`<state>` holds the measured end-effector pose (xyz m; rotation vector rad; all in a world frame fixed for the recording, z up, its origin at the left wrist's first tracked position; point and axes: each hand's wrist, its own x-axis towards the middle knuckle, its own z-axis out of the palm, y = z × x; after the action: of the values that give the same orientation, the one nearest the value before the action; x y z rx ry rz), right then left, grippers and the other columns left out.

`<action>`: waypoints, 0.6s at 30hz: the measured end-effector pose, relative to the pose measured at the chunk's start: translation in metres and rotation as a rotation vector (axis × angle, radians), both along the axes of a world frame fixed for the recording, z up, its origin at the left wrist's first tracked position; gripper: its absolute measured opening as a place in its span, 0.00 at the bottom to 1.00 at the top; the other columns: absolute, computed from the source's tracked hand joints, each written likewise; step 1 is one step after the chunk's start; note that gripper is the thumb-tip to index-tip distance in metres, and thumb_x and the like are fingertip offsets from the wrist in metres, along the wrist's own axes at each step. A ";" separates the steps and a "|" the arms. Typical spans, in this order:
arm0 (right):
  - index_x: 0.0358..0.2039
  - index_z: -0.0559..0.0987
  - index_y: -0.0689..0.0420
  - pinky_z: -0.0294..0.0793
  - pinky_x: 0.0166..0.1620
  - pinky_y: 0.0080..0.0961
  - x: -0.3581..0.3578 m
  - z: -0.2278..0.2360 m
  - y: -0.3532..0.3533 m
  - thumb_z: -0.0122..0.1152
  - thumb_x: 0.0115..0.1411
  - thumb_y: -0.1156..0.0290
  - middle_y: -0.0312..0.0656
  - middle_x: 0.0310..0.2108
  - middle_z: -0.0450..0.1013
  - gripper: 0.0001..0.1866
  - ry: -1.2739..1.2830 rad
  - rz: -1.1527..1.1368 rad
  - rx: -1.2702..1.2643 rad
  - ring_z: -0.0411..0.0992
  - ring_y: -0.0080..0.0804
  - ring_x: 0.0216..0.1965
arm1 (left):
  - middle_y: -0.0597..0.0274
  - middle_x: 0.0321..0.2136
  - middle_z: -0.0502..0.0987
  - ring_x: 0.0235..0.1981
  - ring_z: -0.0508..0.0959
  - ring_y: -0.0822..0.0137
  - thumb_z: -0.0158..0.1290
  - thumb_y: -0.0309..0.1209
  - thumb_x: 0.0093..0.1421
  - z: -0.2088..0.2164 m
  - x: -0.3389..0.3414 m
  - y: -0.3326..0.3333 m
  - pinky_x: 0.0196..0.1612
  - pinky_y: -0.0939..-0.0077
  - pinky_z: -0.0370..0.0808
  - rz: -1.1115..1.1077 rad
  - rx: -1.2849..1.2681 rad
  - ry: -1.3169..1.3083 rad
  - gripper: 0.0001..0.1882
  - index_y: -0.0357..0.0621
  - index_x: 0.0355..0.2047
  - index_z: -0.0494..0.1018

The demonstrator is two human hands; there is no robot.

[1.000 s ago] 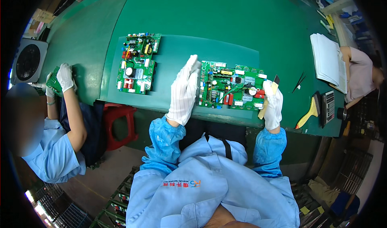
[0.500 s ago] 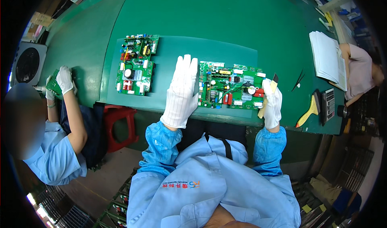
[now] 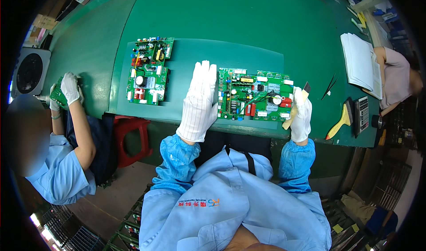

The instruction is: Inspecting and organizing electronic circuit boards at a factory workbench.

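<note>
A green circuit board [image 3: 266, 86] full of components lies before me on a blue-green mat [image 3: 195, 51]. Flat and with fingers stretched out, my left hand [image 3: 199, 102], in a white striped glove, rests just beside the board's left edge. My right hand [image 3: 301, 118], also gloved in white, is at the board's right edge, closed around what looks like a small flat brush [image 3: 306, 89]. Its dark end points up past the fingers; its pale yellow handle shows below, and the grip hides its middle. A second, similar circuit board [image 3: 148, 71] lies farther left on the mat.
On the right are a yellow-handled brush [image 3: 341, 122], a calculator [image 3: 361, 115], thin black strips [image 3: 329, 86] and a paper stack [image 3: 360, 64]. A person at the left handles a green board [image 3: 58, 91]. A red stool [image 3: 133, 135] stands below the table; another person sits at the right.
The brush in my right hand has tipped a little to the right, its dark end shifting that way. My left hand and the boards are nearly where they were.
</note>
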<state>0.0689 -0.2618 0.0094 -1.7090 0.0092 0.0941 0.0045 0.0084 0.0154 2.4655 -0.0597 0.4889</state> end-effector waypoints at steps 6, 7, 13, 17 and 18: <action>0.44 0.76 0.64 0.68 0.45 0.21 0.000 -0.005 -0.001 0.46 0.68 0.58 0.37 0.38 0.73 0.20 -0.015 -0.014 -0.035 0.69 0.21 0.38 | 0.39 0.61 0.58 0.63 0.57 0.40 0.61 0.23 0.46 -0.001 -0.001 0.002 0.63 0.58 0.60 -0.008 0.000 -0.005 0.43 0.37 0.63 0.55; 0.44 0.76 0.64 0.68 0.45 0.21 0.000 -0.003 0.000 0.46 0.68 0.58 0.37 0.38 0.73 0.20 0.004 -0.016 -0.011 0.69 0.21 0.38 | 0.39 0.61 0.58 0.63 0.57 0.40 0.61 0.23 0.46 -0.001 -0.001 0.002 0.63 0.58 0.60 -0.013 0.009 -0.004 0.43 0.37 0.63 0.55; 0.44 0.75 0.64 0.68 0.45 0.22 0.000 0.000 0.001 0.46 0.68 0.59 0.37 0.38 0.72 0.20 0.002 0.022 -0.027 0.69 0.21 0.38 | 0.39 0.61 0.58 0.64 0.57 0.40 0.61 0.24 0.46 -0.002 -0.001 0.002 0.63 0.58 0.60 -0.012 -0.016 -0.017 0.44 0.37 0.63 0.54; 0.44 0.75 0.64 0.68 0.44 0.21 0.001 -0.004 -0.001 0.46 0.68 0.59 0.36 0.37 0.72 0.19 -0.011 0.026 -0.046 0.69 0.21 0.38 | 0.39 0.62 0.57 0.64 0.56 0.40 0.61 0.25 0.46 -0.006 -0.002 0.002 0.63 0.58 0.60 -0.014 -0.063 -0.064 0.44 0.35 0.63 0.53; 0.44 0.75 0.63 0.67 0.44 0.21 0.001 -0.003 -0.001 0.46 0.68 0.59 0.36 0.37 0.72 0.19 -0.017 0.023 -0.060 0.68 0.21 0.38 | 0.42 0.63 0.57 0.64 0.56 0.41 0.63 0.25 0.46 -0.007 -0.002 0.003 0.64 0.59 0.60 -0.014 -0.062 -0.087 0.46 0.36 0.64 0.53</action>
<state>0.0694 -0.2627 0.0059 -1.7700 -0.0206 0.0973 0.0021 0.0111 0.0081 2.3807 -0.0958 0.5838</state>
